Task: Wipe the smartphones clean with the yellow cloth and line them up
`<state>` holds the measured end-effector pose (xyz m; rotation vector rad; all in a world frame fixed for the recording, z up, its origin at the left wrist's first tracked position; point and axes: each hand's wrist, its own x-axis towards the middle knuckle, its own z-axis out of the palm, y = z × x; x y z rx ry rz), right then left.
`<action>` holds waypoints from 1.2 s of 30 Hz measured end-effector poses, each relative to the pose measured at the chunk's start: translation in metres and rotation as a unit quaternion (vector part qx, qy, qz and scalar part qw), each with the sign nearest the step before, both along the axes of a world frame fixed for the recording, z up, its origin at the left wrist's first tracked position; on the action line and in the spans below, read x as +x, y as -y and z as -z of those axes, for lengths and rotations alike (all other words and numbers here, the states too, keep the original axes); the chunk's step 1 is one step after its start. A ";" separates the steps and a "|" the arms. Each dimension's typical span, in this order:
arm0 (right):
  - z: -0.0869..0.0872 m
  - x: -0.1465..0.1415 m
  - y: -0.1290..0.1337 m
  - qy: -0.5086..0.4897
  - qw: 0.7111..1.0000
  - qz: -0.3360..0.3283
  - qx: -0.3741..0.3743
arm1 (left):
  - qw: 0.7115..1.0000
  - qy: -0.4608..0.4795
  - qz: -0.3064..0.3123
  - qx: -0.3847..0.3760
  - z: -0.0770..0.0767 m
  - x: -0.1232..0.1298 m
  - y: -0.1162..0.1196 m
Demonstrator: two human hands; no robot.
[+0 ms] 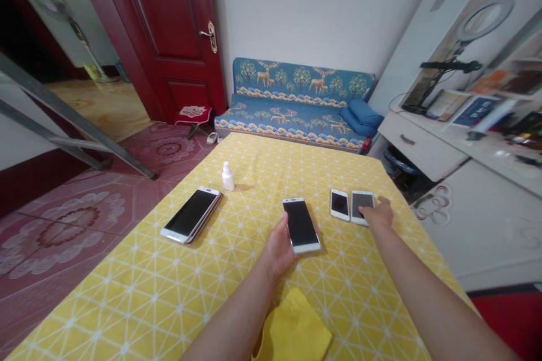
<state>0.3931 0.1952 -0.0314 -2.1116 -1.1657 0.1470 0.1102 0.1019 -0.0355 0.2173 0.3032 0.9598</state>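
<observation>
My left hand [281, 248] holds a white phone with a dark screen [301, 224] near the middle of the table, thumb along its left edge. On the right, my right hand [379, 213] reaches to another white phone [362, 201], with a finger over its lower screen and the other fingers beside its right edge; whether it grips the phone is unclear. A smaller white phone [339, 205] lies just left of that one. Below my left hand is a folded yellow cloth [296, 330]. At the left lies a stack of phones [192, 215], a white one on top.
A small white spray bottle [227, 177] stands behind the phone stack. The yellow patterned tablecloth [139, 276] covers the table. Beyond it are a blue sofa [292, 107] and a red stool [193, 113]; a white cabinet [478, 208] stands at the right.
</observation>
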 end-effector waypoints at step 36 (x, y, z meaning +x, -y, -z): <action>-0.036 -0.053 -0.011 0.087 0.964 -0.066 -0.243 | 0.990 -0.110 -0.080 0.023 0.009 0.008 0.007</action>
